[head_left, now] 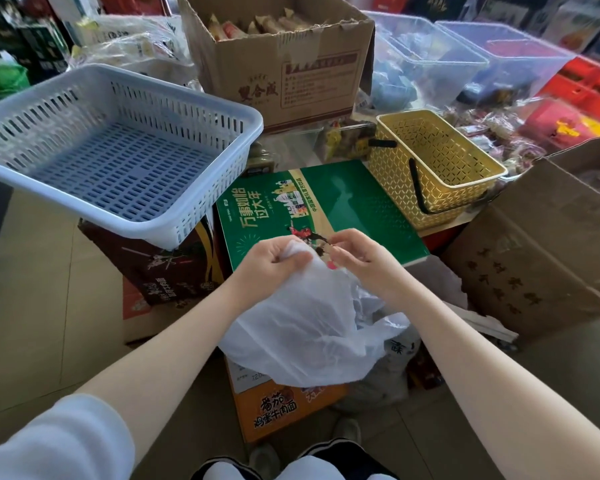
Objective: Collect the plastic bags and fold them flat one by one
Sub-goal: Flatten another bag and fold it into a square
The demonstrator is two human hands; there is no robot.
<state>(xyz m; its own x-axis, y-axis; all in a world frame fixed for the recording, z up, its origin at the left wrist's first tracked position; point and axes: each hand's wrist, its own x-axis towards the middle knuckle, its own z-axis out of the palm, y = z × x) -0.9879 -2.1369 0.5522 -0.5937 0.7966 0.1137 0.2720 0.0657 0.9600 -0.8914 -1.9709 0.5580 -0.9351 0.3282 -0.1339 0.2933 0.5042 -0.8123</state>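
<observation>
Two hands hold one white plastic bag (302,327) up over a green carton (326,209). The left hand (274,258) grips a bunched top edge with curled fingers; the right hand (354,251) pinches the bag's rim between thumb and fingertips. The rest of the bag hangs crumpled between the forearms, above an orange box (278,410) on the floor. A pale blue basket (118,150) sits to the left, a yellow basket (433,168) to the right, and an open cardboard box (278,64) behind

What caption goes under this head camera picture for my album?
Both hands, left hand and right hand, grip a thin white plastic bag above a flat green printed carton.
</observation>
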